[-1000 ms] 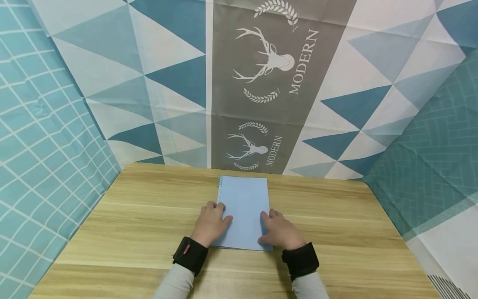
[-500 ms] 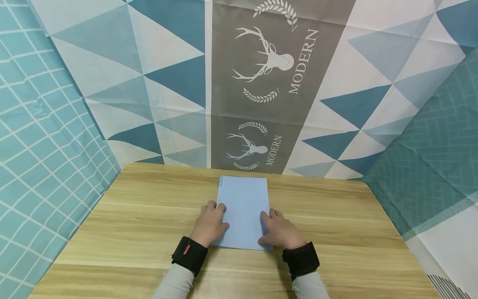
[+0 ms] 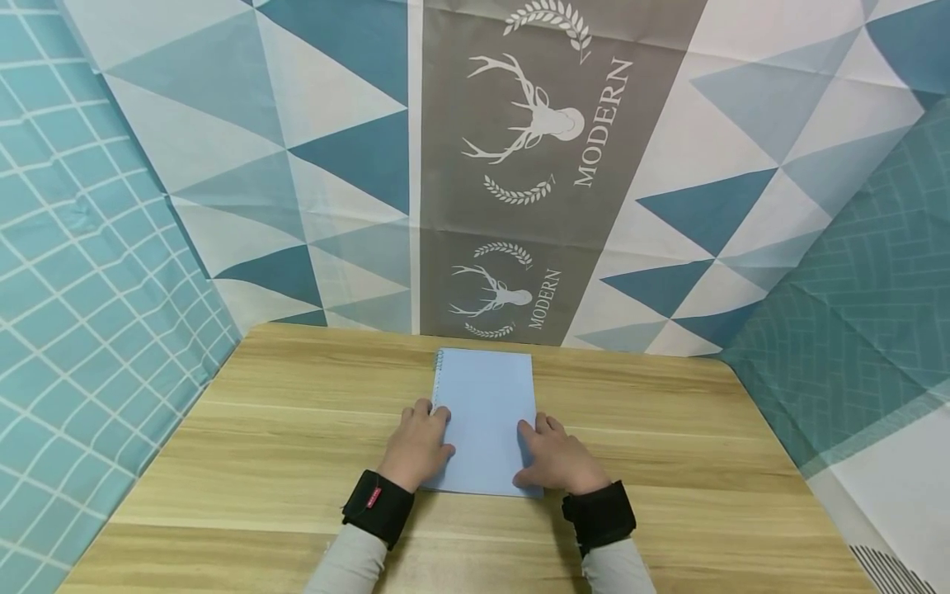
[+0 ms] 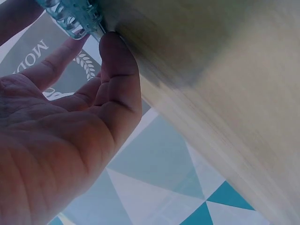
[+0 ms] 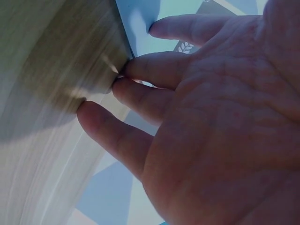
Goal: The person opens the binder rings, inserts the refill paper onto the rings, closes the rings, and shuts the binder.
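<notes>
A light blue spiral-bound notebook (image 3: 486,412) lies flat and closed on the wooden table, its coil along the left side. My left hand (image 3: 418,443) rests over the lower left edge, thumb lying on the cover. In the left wrist view, fingertips (image 4: 112,40) touch down right beside the coil (image 4: 75,18). On the opposite side, my right hand (image 3: 555,455) lies at the lower right edge with thumb and index finger over the cover. Its other fingertips (image 5: 84,107) reach the wood just outside that edge in the right wrist view.
The wooden table (image 3: 297,462) extends to both sides of the notebook. Behind it hangs a patterned cloth (image 3: 490,165) with deer heads and triangles. A blue checked cloth (image 3: 89,272) borders the left side, and a teal cloth (image 3: 868,313) the right.
My left thumb has drawn back slightly to the left across the cover. The notebook and my right hand look almost unmoved.
</notes>
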### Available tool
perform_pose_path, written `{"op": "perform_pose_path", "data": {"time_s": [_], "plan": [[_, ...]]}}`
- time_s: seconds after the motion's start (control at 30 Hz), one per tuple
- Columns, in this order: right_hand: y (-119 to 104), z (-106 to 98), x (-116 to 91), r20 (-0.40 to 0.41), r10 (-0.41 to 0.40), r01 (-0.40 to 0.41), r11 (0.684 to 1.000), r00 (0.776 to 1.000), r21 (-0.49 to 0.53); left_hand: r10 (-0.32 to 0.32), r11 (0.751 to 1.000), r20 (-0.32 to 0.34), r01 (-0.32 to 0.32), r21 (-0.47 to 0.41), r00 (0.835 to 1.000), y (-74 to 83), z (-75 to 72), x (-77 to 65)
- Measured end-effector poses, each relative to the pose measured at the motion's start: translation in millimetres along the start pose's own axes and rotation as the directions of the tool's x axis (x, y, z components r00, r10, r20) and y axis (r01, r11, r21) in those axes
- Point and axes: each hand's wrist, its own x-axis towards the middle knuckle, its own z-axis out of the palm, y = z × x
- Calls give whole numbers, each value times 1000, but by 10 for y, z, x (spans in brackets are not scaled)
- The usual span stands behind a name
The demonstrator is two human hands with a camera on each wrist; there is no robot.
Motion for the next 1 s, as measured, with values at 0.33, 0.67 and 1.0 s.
{"op": "perform_pose_path", "data": {"time_s": [0.33,0.67,1.0], "plan": [[-14,29,16,8,0,0,1000,1000,-23,1,1000,10,-1,0,1000,6,-5,0],[7,41,29,19,-33,33,999,999,-3,13,1000,13,-13,-11,1000,-5,-21,-10],[-13,98,78,38,-67,67,998,997,-5,25,1000,24,-25,1,999,-30,-4,-9]]}}
